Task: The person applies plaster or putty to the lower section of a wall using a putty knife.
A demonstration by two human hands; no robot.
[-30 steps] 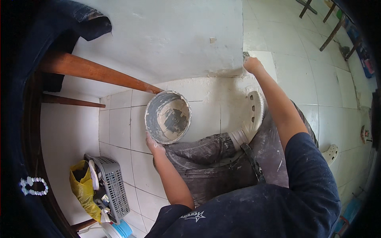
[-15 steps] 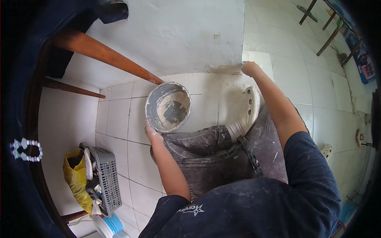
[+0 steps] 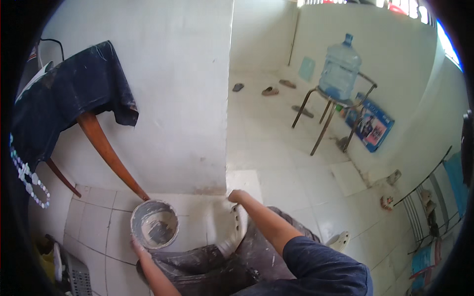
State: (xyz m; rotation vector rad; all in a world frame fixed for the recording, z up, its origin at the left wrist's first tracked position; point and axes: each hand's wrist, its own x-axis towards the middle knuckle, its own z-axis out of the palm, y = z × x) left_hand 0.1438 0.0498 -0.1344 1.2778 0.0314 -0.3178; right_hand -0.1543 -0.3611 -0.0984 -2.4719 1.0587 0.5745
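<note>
A round grey bucket (image 3: 154, 224) stands on the tiled floor, its inside smeared with pale, wet-looking plaster. My left hand (image 3: 140, 246) grips the bucket's near left rim, and whitish residue shows on the fingers. Low at the wall's corner, my right hand (image 3: 239, 197) is closed. Whatever it holds is hidden by the fingers. The white wall (image 3: 173, 98) has a brownish, rough patch along its foot beside this hand. My bent leg, in stained dark trousers (image 3: 192, 259), lies between bucket and corner, with a pale clog (image 3: 238, 224) on the foot.
A wooden table leg (image 3: 111, 155) comes down just behind the bucket. At lower left stands a grey basket (image 3: 79, 276). Past the corner, a chair (image 3: 328, 106) carries a clear water jug (image 3: 340, 69). A metal rack (image 3: 424, 207) stands at right.
My view has tilted up, bringing the chair, the jug and more of the room into sight. My left hand stays at the bucket rim and my right hand at the wall's corner.
</note>
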